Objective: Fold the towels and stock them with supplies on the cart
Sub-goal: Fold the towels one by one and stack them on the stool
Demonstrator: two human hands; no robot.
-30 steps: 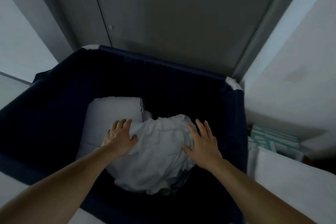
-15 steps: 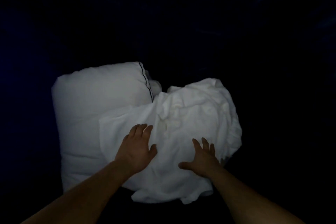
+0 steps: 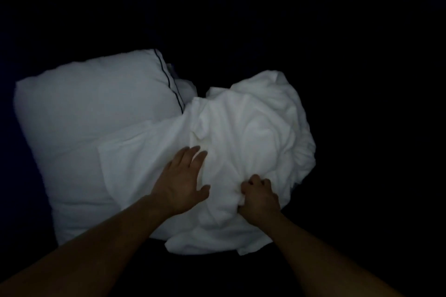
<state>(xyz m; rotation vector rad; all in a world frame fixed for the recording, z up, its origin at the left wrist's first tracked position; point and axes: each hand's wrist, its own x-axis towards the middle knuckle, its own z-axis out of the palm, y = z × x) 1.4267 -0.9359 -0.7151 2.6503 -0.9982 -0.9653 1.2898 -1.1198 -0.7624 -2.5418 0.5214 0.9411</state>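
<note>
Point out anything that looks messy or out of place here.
The white towel is a crumpled heap, not folded, and it sprawls partly over the pillow. The right hand grips a bunch of it; the left hand rests flat on it. Everything around is too dark to judge.

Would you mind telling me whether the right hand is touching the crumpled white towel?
Touching. The head view shows the right hand gripping a bunched fold of the crumpled white towel, with fabric gathered inside its curl.

Dim light; near-black surround [image 3: 362, 31] all sides, faint navy tint left.
</note>
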